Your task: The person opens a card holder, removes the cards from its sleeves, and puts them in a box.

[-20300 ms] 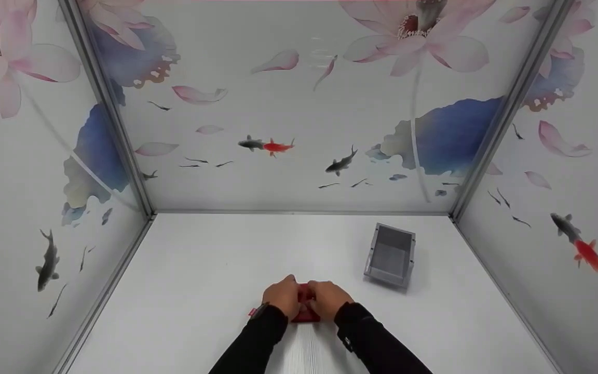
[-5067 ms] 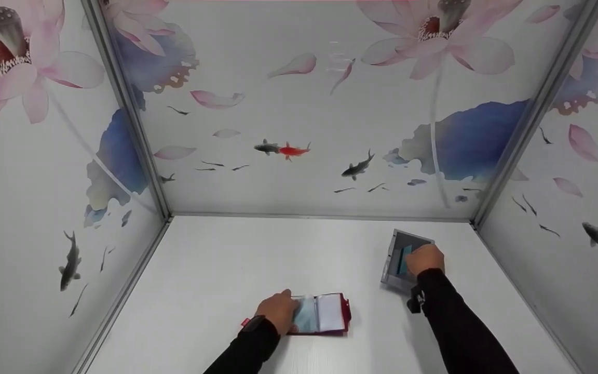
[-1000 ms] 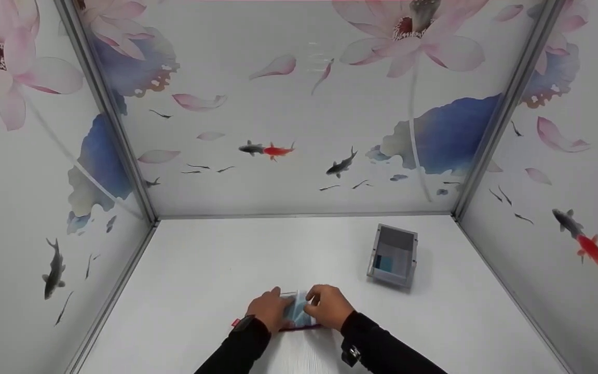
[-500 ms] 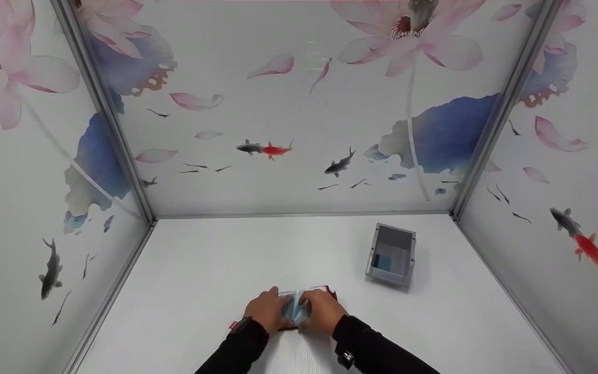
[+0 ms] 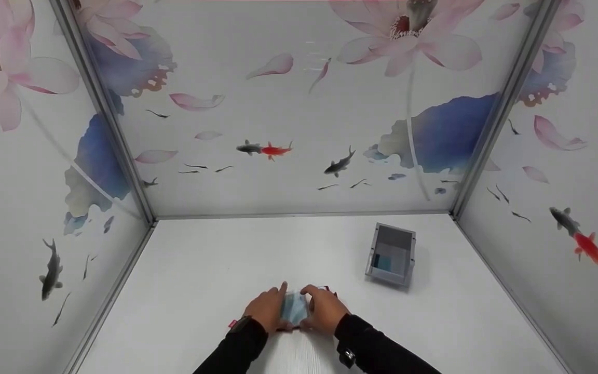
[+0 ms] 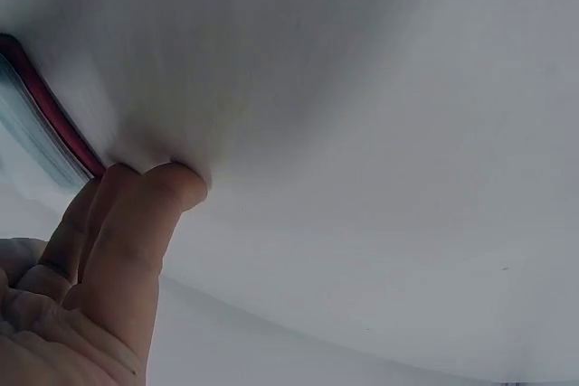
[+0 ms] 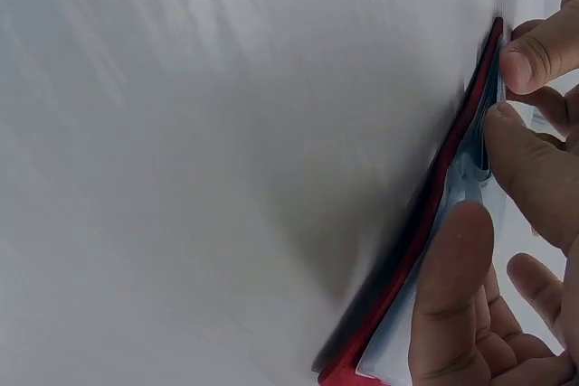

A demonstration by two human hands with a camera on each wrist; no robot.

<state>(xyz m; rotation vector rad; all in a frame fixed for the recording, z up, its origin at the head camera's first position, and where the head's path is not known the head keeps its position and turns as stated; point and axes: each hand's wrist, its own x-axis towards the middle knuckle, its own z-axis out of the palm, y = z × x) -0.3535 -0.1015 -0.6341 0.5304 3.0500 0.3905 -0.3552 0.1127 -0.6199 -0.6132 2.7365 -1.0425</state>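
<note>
A red card holder (image 5: 295,328) with clear, bluish plastic sleeves (image 5: 294,308) lies open on the white table between both hands. My left hand (image 5: 265,309) holds its left side, index finger straight up along the sleeves. In the left wrist view, left-hand fingertips (image 6: 185,183) rest on the table beside the red cover edge (image 6: 54,110). My right hand (image 5: 328,311) curls over the right part, thumb and fingers at the sleeve edge. The right wrist view shows the red cover (image 7: 443,169) with the sleeves lifted slightly between fingertips. The holder's right flap is mostly hidden under the right hand.
A grey open box (image 5: 405,278) stands at the back right, with a teal card (image 5: 382,262) at its near left inside corner. White walls (image 5: 288,192) printed with lotus flowers and fish enclose the table (image 5: 200,259) at the back and both sides.
Earlier the red holder was closed and the box empty; later the right hand held a teal card in it. Over the last second, the right hand shifted slightly left and the left index finger rose.
</note>
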